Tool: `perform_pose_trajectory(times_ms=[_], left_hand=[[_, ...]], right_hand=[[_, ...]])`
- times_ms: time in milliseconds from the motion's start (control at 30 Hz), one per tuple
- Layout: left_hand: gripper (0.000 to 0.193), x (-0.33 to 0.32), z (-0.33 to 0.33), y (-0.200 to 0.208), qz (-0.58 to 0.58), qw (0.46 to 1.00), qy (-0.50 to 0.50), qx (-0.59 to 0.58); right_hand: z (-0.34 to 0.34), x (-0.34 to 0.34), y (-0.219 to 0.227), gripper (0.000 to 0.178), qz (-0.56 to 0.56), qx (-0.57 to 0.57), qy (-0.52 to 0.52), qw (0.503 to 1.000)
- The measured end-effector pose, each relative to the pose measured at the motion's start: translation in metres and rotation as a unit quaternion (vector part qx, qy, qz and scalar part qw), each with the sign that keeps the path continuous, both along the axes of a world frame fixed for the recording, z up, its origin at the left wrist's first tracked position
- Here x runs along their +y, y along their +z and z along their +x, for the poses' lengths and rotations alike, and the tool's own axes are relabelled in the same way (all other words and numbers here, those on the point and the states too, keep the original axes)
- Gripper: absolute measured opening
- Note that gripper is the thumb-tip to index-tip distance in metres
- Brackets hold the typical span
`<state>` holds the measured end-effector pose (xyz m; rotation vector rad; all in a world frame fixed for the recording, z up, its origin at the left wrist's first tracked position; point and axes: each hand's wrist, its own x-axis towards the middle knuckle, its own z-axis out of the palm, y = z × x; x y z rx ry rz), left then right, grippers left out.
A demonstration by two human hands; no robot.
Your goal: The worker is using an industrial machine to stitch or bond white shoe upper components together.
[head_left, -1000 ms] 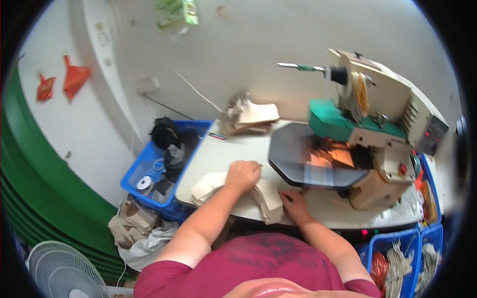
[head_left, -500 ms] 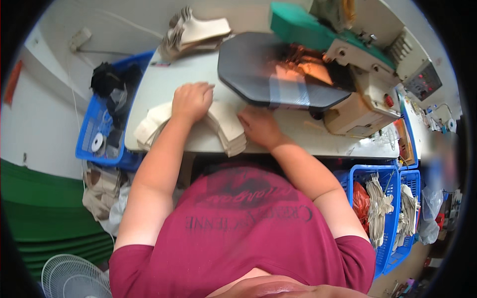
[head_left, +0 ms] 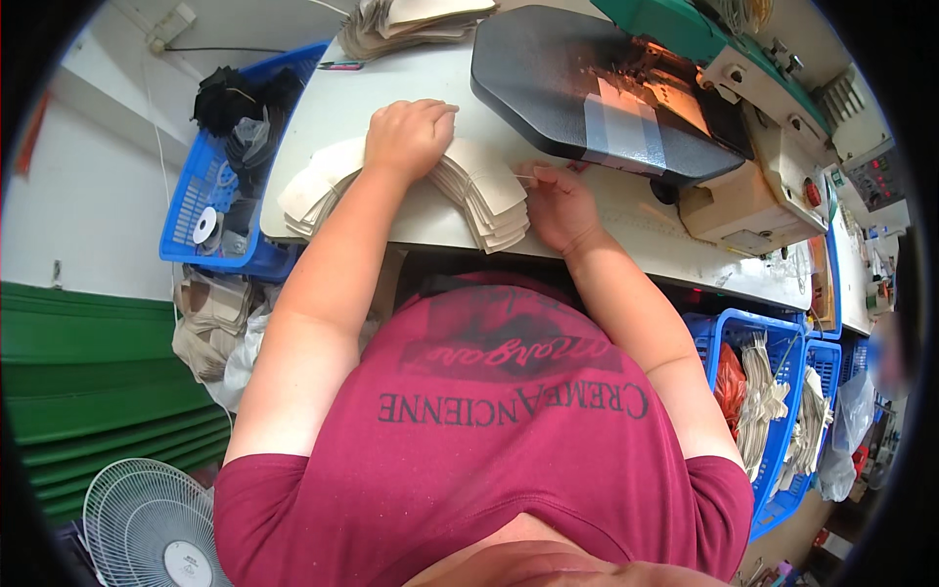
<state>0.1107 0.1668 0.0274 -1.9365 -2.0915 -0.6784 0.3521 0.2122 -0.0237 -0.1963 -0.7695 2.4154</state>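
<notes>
Pressing fanned beige pieces (head_left: 479, 191): left hand (head_left: 409, 137) curled on top; right hand (head_left: 559, 205) pinching edge.

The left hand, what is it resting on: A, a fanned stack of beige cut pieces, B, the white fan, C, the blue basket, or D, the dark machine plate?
A: the left hand lies fist-down on the fanned beige pieces at the table edge, apart from the dark plate.

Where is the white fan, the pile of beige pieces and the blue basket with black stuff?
White fan (head_left: 147, 528), head view, on its wire grille.
Pile of beige pieces (head_left: 489, 196), head view, on the top piece.
Blue basket (head_left: 191, 201), head view, on its mesh wall.
</notes>
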Motion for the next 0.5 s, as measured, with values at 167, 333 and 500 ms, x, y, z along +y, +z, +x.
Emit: perform_pose_trajectory(times_ms=[167,333,500], left_hand=[[0.037,0.002,-0.002,-0.002,-0.004,0.999,0.035,-0.022],[0.038,0.011,-0.001,0.006,-0.049,0.994,0.082,-0.043],[0.038,0.016,-0.003,0.003,-0.069,0.993,0.086,-0.043]], right_hand=[[0.008,-0.017,0.027,0.024,0.173,-0.228,-0.100,0.953],[0.040,-0.030,0.063,0.049,0.429,-0.459,-0.015,0.778],[0.065,-0.065,0.051,0.048,0.605,-0.320,0.069,0.726]])
